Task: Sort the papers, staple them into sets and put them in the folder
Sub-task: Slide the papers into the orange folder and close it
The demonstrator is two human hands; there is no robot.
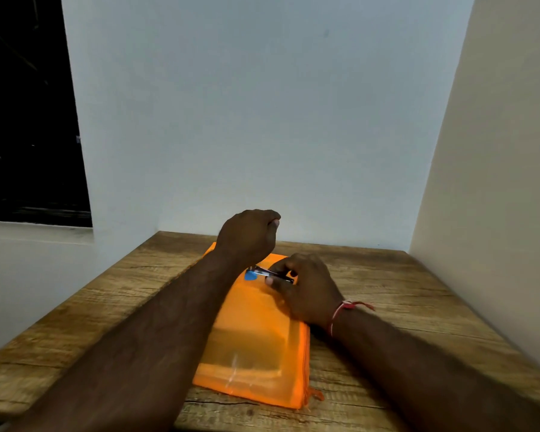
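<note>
An orange translucent folder (pixel 256 347) lies on the wooden table (pixel 387 294), with pale papers showing faintly through it. My right hand (pixel 306 291) rests on the folder's far part and grips a small blue and silver stapler (pixel 264 273). My left hand (pixel 250 235) is raised above the folder's far end, its fingers curled into a fist with nothing visible in it. My left forearm crosses over the folder's left side and hides that edge.
The table sits in a corner: a pale wall (pixel 262 120) runs behind it and a cream wall (pixel 496 182) stands along its right side. A dark window (pixel 28 120) is at the upper left. A red thread is tied around my right wrist (pixel 340 313).
</note>
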